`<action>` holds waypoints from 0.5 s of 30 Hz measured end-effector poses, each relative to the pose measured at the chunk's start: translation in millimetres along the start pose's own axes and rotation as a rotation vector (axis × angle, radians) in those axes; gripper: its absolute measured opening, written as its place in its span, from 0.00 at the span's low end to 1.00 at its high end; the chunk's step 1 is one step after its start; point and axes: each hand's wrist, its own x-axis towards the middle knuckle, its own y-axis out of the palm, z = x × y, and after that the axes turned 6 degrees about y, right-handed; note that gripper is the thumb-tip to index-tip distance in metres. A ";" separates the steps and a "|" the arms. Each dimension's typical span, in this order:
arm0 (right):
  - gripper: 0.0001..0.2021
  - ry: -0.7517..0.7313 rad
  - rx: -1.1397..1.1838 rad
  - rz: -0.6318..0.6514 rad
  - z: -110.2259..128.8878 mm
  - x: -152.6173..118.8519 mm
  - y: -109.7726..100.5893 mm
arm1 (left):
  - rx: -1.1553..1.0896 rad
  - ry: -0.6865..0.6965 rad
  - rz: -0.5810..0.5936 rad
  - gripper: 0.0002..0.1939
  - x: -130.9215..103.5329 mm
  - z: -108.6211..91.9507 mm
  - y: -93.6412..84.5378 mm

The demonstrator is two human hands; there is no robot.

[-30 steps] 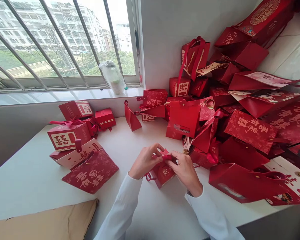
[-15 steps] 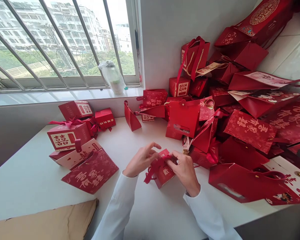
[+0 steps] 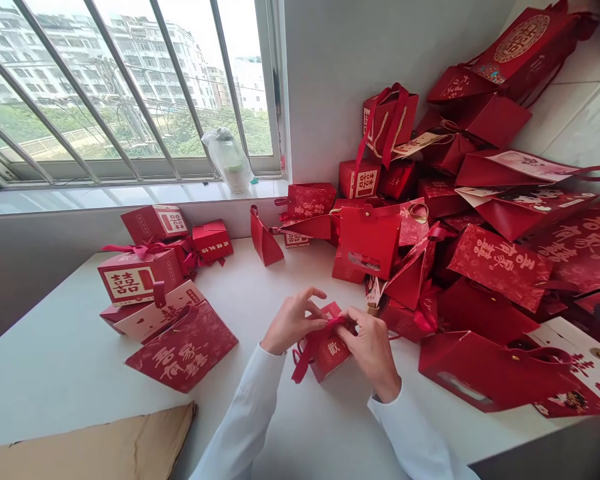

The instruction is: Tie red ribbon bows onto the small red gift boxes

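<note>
A small red gift box (image 3: 333, 352) with pale characters stands on the white table between my hands. A dark red ribbon (image 3: 309, 352) crosses its top, with a loose tail hanging down its left side. My left hand (image 3: 296, 321) reaches over from the left, thumb and a finger pinching the ribbon near the top of the box, while its index finger is raised. On the right, my right hand (image 3: 373, 343) has its fingertips closed on the ribbon at the knot. The fingertips partly hide the knot.
Many red gift bags and boxes (image 3: 500, 267) are heaped on the right side against the wall. A smaller group of boxes (image 3: 140, 273) stands at left. Brown cardboard (image 3: 90, 443) lies at the near left edge. A bagged jar (image 3: 230, 163) stands on the window sill.
My left hand has shifted slightly right, towards the right hand at the ribbon. The ribbon's tail lies a little differently on the left. The view has tilted slightly.
</note>
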 end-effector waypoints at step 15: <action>0.08 -0.039 0.174 0.257 3.1 14.6 -27.6 | -0.147 -0.003 0.054 0.21 1.7 4.2 -1.8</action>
